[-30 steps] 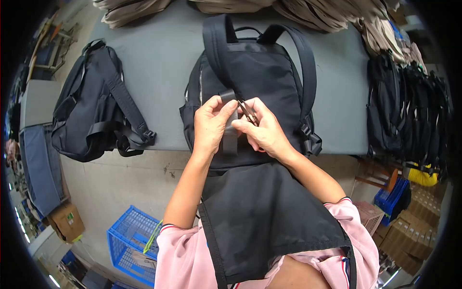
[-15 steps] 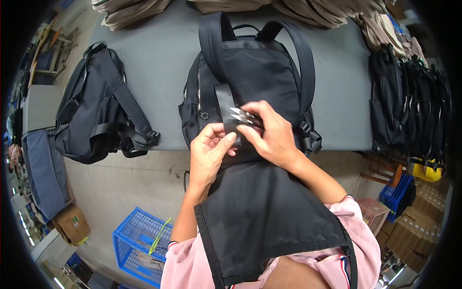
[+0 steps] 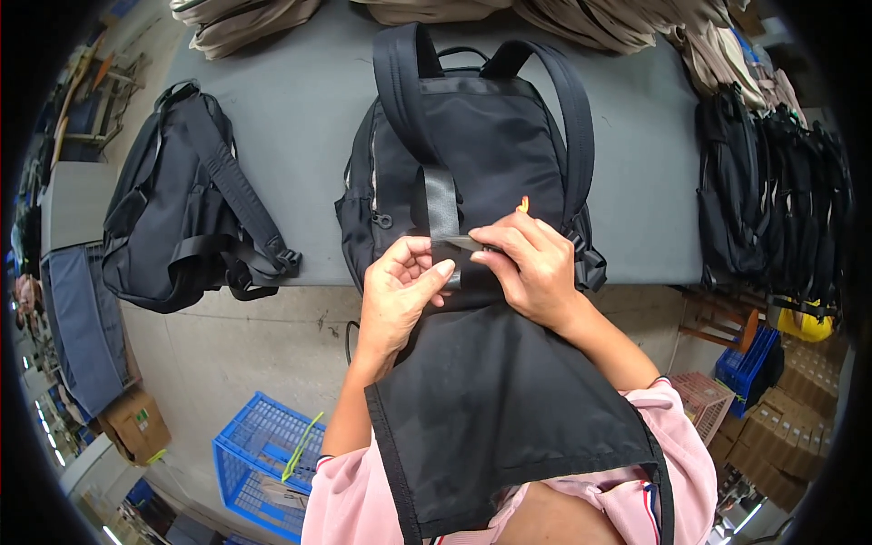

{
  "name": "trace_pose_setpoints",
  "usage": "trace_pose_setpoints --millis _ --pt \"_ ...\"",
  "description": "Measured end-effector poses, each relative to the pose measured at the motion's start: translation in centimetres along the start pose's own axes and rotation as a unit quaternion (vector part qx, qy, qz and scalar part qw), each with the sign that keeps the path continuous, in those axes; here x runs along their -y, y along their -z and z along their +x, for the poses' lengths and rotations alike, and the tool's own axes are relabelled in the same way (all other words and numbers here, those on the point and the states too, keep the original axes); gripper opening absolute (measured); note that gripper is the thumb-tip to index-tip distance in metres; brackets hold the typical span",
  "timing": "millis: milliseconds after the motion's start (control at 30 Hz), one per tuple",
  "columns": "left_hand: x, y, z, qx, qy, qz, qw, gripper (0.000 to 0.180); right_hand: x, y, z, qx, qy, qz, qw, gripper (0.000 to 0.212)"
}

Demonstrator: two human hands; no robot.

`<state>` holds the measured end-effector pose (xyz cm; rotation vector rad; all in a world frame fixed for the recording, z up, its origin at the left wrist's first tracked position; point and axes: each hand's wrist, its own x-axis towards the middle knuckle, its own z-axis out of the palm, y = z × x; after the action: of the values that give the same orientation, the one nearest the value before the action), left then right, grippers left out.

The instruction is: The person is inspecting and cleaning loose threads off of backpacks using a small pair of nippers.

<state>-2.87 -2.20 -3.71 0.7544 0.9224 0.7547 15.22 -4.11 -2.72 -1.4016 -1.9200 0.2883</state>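
A black backpack [image 3: 495, 127] lies on the grey table in front of me, its padded shoulder straps facing up. Pinched in my left hand [image 3: 400, 282] is the lower part of a black webbing strap [image 3: 442, 204], which runs down from the left shoulder strap. My right hand [image 3: 531, 268] is closed around thread snips [image 3: 466, 242]. Their metal blades point left and touch or lie just over the webbing. A small orange piece [image 3: 523, 204] sticks up behind the right fingers; most of the snips' handle is hidden.
Another black backpack [image 3: 182, 200] lies on the table [image 3: 300, 118] at the left. Beige bags [image 3: 590, 18] are piled along the far side, and several black bags [image 3: 767, 195] hang or stack at the right. A blue crate [image 3: 263, 463] stands on the floor, lower left.
The snips have turned, so their blades now lie edge-on against the strap. My right hand has shifted slightly right and down. The webbing hangs straighter, still in my left hand.
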Motion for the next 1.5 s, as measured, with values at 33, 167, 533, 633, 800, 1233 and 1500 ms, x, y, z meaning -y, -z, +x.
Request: trace_pose_setpoints --millis 33,167,533,633,800,1233,1500 --pt "-0.1 -0.1 0.0 0.001 0.0 -0.001 1.0 0.02 0.3 0.1 0.0 -0.006 -0.002 0.005 1.0 0.021" --pt "-0.4 0.0 0.2 -0.009 0.0 0.003 1.0 0.018 0.0 -0.2 0.8 0.035 -0.057 0.066 0.996 0.019" --pt "-1.3 0.0 0.7 0.044 -0.151 0.146 0.977 0.014 -1.4 -0.6 1.1 0.071 -0.127 0.326 0.934 0.028" --pt "-0.5 -0.7 1.2 -0.05 -0.272 0.196 0.941 0.021 -0.9 -0.2 0.8 0.073 -0.42 0.606 0.671 0.019" --pt "0.8 -1.5 2.1 -0.049 -0.205 0.212 0.954 0.022 -0.1 -0.9 0.6 0.058 -0.452 0.655 0.603 0.02" --pt "0.1 -1.9 2.3 -0.054 -0.095 0.207 0.972 0.011 -1.0 1.9 0.3 0.055 -0.119 0.011 0.991 0.03" --pt "-0.4 -1.0 2.2 -0.005 -0.029 0.159 0.987 0.01 -2.0 2.4 0.8 0.092 -0.011 -0.046 0.995 0.025"
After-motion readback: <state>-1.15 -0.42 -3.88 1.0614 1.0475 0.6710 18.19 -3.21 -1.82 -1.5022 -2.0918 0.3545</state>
